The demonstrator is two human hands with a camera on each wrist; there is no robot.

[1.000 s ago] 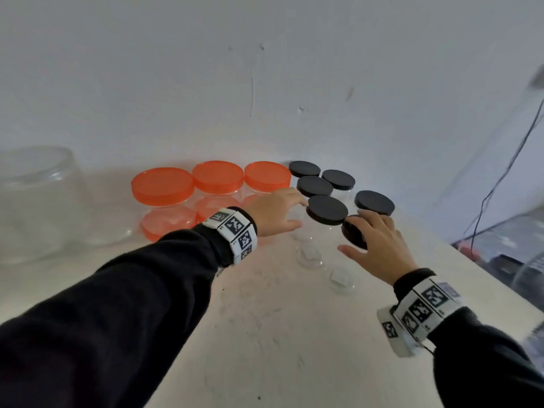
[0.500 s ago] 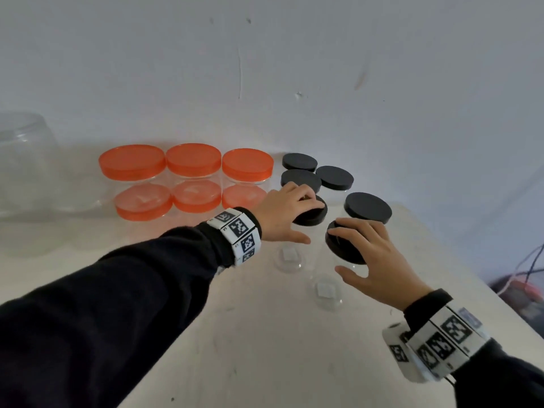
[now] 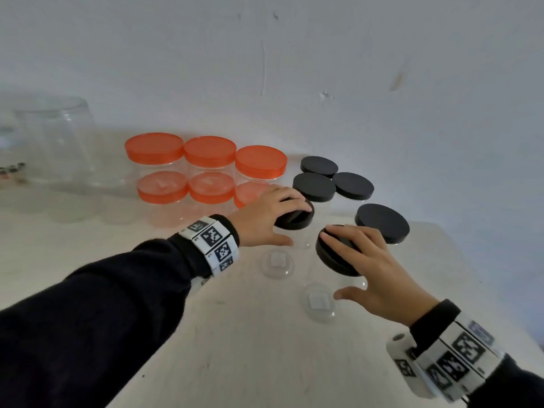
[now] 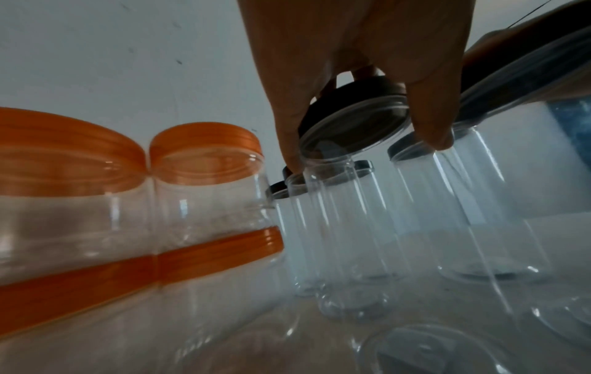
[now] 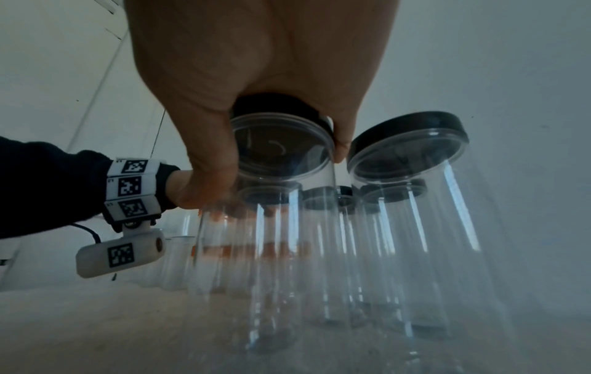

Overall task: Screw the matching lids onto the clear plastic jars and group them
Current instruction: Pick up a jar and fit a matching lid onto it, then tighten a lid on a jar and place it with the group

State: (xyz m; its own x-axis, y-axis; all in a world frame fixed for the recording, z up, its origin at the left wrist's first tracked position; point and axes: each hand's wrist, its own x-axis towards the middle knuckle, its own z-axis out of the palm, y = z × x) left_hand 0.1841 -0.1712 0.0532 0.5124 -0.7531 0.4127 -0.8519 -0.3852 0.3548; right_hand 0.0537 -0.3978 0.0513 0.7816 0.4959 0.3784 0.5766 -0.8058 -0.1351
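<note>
on the table [image 3: 265, 348], each hand tops a black-lidded jar.

Large clear jar [image 3: 53, 142] blurred, cut off at left edge

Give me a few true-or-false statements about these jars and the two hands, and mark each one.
1. Each hand grips a black lid from above. True: the left hand holds one black-lidded jar, the right hand another.
2. The orange-lidded jars are stacked in two layers by the wall. True.
3. The orange-lidded jars stand right of the black-lidded ones. False: they stand left of them.
4. The right hand rests flat on the table. False: its fingers curl over a lid.
5. Black lids lie loose on the table. False: all visible ones sit on jars.
</note>
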